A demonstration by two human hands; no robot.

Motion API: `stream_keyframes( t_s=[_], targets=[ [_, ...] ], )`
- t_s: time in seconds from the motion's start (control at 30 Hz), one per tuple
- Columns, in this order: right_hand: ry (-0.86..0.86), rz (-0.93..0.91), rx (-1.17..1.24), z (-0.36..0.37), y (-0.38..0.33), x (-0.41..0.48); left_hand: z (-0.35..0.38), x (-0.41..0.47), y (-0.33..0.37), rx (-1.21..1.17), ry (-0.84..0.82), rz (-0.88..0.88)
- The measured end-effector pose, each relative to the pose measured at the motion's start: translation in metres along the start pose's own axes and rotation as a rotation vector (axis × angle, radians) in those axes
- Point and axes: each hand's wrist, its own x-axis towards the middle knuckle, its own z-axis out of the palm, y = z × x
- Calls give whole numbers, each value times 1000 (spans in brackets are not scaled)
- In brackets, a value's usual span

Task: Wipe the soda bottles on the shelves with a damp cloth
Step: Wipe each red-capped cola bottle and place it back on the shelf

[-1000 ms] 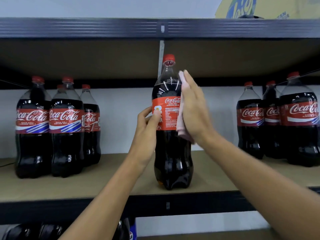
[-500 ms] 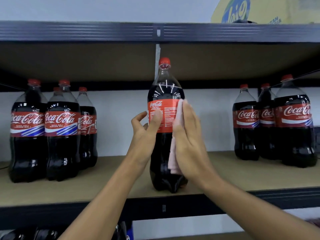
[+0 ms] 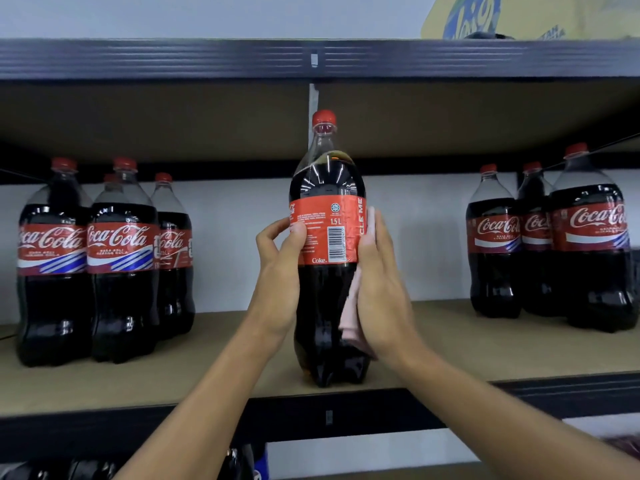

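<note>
Wooden shelf board [image 3: 467, 344] on a dark metal rack, seen from head height against a white wall, with another shelf [image 3: 207, 58] close overhead. One Coca-Cola bottle [image 3: 327, 251] stands upright near the board's front edge, at the middle of the view. Its long axis is vertical, its red cap [image 3: 323, 117] just under the upper shelf, and its barcode side faces the camera. It stands well apart from a cluster of matching bottles at the left [image 3: 121, 258] and another at the right [image 3: 588, 244]. The left hand [image 3: 280, 271] grips the bottle's left side at label height, thumb on the label and fingers curled round behind. The right hand [image 3: 381, 292] lies flat against the opposite side, fingers straight, together and pointing up. It presses a pink cloth [image 3: 349, 313] between palm and bottle. A corner of cloth shows above the fingertips, and more of it hangs below the palm against the dark lower body. Both hands touch the bottle, one on each side, so neither is nearer. Since the cloth sits on the right side only, the next wipe likely either runs up or down the bottle's length or depends on the left hand turning the bottle to bring a new side under the cloth.
</note>
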Motion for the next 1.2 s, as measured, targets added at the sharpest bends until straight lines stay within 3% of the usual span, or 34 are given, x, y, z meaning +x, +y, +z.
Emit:
stream_keyframes(
  t_s=[0.1,0.37,0.53,0.67,1.0,1.2],
  targets=[
    [13,53,5,2,-2,-1,-2,-2,1,65,-32,15],
    [46,-66,-50,8,-47,85,-2,-3,13,197,-52,27],
    [57,-128,-137,10,-20,25,-9,-1,8,119,-45,25],
    [-11,-30,-132,7,4,-26,-13,4,-1,79,-8,-16],
    [15,-93,-76,8,-39,92,-12,3,4,134,-71,-28],
    [43,-82,-84,5,-15,37,-13,3,-2,169,-26,21]
  ],
)
